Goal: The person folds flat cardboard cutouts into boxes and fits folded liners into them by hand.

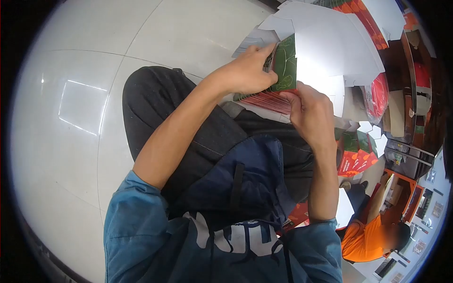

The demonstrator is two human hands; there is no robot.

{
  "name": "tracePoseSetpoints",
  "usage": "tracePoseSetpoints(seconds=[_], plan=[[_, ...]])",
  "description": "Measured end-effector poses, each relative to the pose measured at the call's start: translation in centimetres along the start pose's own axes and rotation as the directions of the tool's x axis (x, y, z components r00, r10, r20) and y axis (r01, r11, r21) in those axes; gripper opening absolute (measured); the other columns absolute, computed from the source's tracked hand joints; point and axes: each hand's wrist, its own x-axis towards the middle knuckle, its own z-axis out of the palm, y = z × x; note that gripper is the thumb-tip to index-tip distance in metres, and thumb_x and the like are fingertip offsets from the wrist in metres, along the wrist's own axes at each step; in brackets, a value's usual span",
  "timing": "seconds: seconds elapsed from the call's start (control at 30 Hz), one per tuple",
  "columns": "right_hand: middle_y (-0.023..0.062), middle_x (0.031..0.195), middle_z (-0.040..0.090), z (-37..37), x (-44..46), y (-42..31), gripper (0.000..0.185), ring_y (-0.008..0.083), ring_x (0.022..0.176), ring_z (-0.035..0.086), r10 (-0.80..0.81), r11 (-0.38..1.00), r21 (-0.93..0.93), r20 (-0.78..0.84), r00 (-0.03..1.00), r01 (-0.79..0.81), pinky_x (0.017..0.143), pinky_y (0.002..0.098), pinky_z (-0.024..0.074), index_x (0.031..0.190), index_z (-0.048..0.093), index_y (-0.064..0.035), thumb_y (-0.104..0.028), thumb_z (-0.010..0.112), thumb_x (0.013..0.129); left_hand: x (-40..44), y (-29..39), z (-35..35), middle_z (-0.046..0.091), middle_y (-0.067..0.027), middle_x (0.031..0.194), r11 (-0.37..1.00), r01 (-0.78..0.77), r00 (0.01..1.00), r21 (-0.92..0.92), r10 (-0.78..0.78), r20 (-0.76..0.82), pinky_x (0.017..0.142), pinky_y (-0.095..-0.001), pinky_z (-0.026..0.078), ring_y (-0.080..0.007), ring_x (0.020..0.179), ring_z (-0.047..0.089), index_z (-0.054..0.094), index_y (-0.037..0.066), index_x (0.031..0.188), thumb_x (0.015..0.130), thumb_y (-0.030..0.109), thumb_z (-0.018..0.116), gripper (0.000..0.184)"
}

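Observation:
A green printed cardboard piece (286, 66) with light line drawings stands upright in front of me. My left hand (250, 70) is at its left side, index finger along the upper edge and thumb pressed on the lower part. My right hand (311, 111) pinches its lower right corner between thumb and fingers. Just beneath, a stack of thin red-edged folded pieces (266, 103) lies near my lap, partly hidden by my left hand. Large white cardboard sheets (325, 42) spread behind the green piece.
Red and green folded boxes (357, 158) are at the right. A red plastic-wrapped bundle (376, 98) lies by a dark shelf (406, 89). Another person in orange (365, 239) is at the lower right. Pale floor tiles (75, 113) extend on the left.

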Motion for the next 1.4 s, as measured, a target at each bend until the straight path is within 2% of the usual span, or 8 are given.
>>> tracePoseSetpoints(seconds=[0.2, 0.3, 0.6, 0.7, 0.8, 0.9, 1.2, 1.4], plan=[[0.0185, 0.071, 0.061, 0.2, 0.4, 0.1, 0.017, 0.0400, 0.064, 0.058, -0.002, 1.000, -0.017, -0.052, 0.999, 0.001, 0.057, 0.0452, 0.0431, 0.081, 0.059, 0.0002, -0.012, 0.070, 0.085, -0.1, -0.1, 0.5, 0.030, -0.0301, 0.149, 0.998, 0.016, 1.000, -0.068, -0.014, 0.025, 0.113, -0.0393, 0.030, -0.0411, 0.140, 0.032, 0.019, 0.007, 0.155, 0.086, 0.025, 0.054, 0.080], [0.0153, 0.067, 0.061, 0.4, 0.8, 0.6, 0.014, 0.0355, 0.063, 0.061, -0.027, 0.997, -0.070, -0.044, 0.999, 0.024, 0.055, 0.0456, 0.0452, 0.079, 0.059, -0.0031, -0.014, 0.067, 0.083, -0.1, -0.1, 0.5, 0.030, -0.0289, 0.149, 0.996, 0.036, 0.998, -0.076, -0.033, 0.045, 0.114, -0.0387, 0.029, -0.0401, 0.140, 0.031, 0.018, 0.006, 0.155, 0.087, 0.025, 0.053, 0.079], [0.0150, 0.066, 0.063, 0.4, 1.7, 0.9, 0.015, 0.0362, 0.060, 0.061, -0.030, 0.995, -0.095, -0.045, 0.999, 0.025, 0.054, 0.0460, 0.0456, 0.080, 0.061, -0.0042, -0.016, 0.069, 0.082, 0.1, -0.3, 0.4, 0.030, -0.0270, 0.150, 0.995, 0.019, 0.998, -0.097, -0.014, 0.054, 0.113, -0.0376, 0.029, -0.0372, 0.139, 0.033, 0.016, 0.004, 0.155, 0.089, 0.024, 0.050, 0.077], [0.0155, 0.069, 0.066, 0.7, 1.8, 1.3, 0.020, 0.0363, 0.063, 0.064, -0.051, 0.996, -0.074, -0.044, 0.998, 0.047, 0.055, 0.0450, 0.0480, 0.095, 0.062, -0.0059, -0.020, 0.069, 0.084, 0.1, -0.2, 0.5, 0.030, -0.0262, 0.150, 0.992, 0.020, 0.999, -0.123, -0.017, 0.031, 0.113, -0.0378, 0.029, -0.0370, 0.139, 0.034, 0.019, 0.003, 0.155, 0.089, 0.025, 0.050, 0.076], [0.0155, 0.072, 0.068, 0.1, 1.6, 0.6, 0.036, 0.0364, 0.067, 0.067, -0.034, 0.999, 0.039, -0.054, 0.998, 0.036, 0.057, 0.0442, 0.0501, 0.113, 0.057, -0.0069, -0.024, 0.070, 0.085, -0.1, 0.1, 0.3, 0.031, -0.0250, 0.150, 0.991, 0.023, 1.000, -0.130, -0.020, 0.023, 0.112, -0.0377, 0.030, -0.0365, 0.138, 0.035, 0.021, 0.003, 0.154, 0.089, 0.026, 0.051, 0.075], [0.0149, 0.072, 0.069, 0.4, 1.5, 0.3, 0.046, 0.0363, 0.068, 0.068, -0.005, 1.000, 0.007, -0.037, 0.999, 0.005, 0.058, 0.0438, 0.0506, 0.120, 0.051, -0.0068, -0.029, 0.071, 0.086, -0.1, -0.1, 0.3, 0.032, -0.0241, 0.151, 0.988, 0.029, 0.999, -0.149, -0.024, 0.035, 0.112, -0.0374, 0.031, -0.0360, 0.138, 0.036, 0.023, 0.004, 0.154, 0.089, 0.026, 0.052, 0.074], [0.0144, 0.070, 0.068, 0.6, 2.1, 0.7, 0.047, 0.0362, 0.065, 0.066, -0.030, 0.998, -0.063, -0.049, 0.998, 0.027, 0.055, 0.0431, 0.0493, 0.123, 0.052, -0.0076, -0.029, 0.071, 0.086, 0.0, -0.1, -0.1, 0.035, -0.0242, 0.149, 0.987, 0.018, 0.999, -0.161, -0.010, 0.053, 0.112, -0.0362, 0.030, -0.0351, 0.138, 0.035, 0.025, 0.006, 0.154, 0.089, 0.026, 0.052, 0.073], [0.0139, 0.068, 0.067, 0.7, 2.4, 1.3, 0.048, 0.0367, 0.063, 0.065, -0.053, 0.996, -0.080, -0.029, 0.998, 0.051, 0.055, 0.0439, 0.0489, 0.124, 0.051, -0.0082, -0.026, 0.071, 0.085, 0.2, -0.6, 0.3, 0.039, -0.0239, 0.145, 0.990, -0.016, 1.000, -0.142, 0.019, 0.023, 0.109, -0.0361, 0.034, -0.0341, 0.131, 0.042, 0.026, 0.006, 0.154, 0.090, 0.025, 0.051, 0.071]])
